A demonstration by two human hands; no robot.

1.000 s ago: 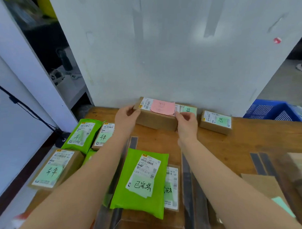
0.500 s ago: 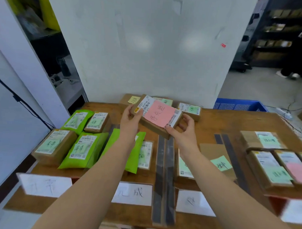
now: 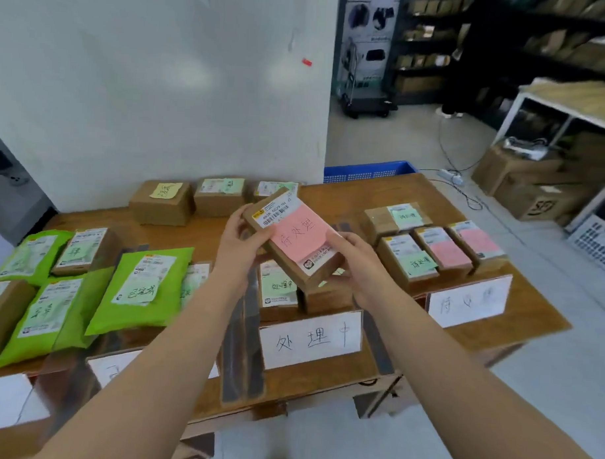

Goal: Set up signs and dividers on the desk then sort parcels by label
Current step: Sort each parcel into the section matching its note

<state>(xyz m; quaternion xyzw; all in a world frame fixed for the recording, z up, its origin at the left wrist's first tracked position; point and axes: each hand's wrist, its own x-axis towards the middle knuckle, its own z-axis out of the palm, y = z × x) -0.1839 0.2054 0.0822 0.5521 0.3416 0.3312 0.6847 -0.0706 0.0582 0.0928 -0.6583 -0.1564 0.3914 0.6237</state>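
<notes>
**Me:** The parcel (image 3: 293,244), the brown carton with the pink note, is up in the air between my two hands, tilted, above the middle section of the desk (image 3: 518,305). It touches nothing underneath.

**Helper:** How are you gripping it?

**Me:** My left hand (image 3: 240,247) is wrapped round the far left corner, thumb on the edge and fingers curled behind. My right hand (image 3: 356,265) is cupping the near right end, fingers closed against the side. Both hands are clamped on cardboard, neither one spread.

**Helper:** Does it feel awkward?

**Me:** I judge it light; it sits easily in two loose grips. The carton looks stiff and flat-sided, so it shouldn't sag or crush. The pink note (image 3: 299,234) is only stuck on top, so I would keep fingers off it and hold by the short ends.

**Helper:** Where does it go?

**Me:** The note seems to match the writing on the right-hand sign (image 3: 470,300), though that sign is blurred. Behind it stand boxes with pink notes (image 3: 444,251) and green ones, close together. The sign below my hands (image 3: 311,337) reads differently. So I'd guess the right group, set down flat beside the others, without knocking them or the sign over.
</notes>
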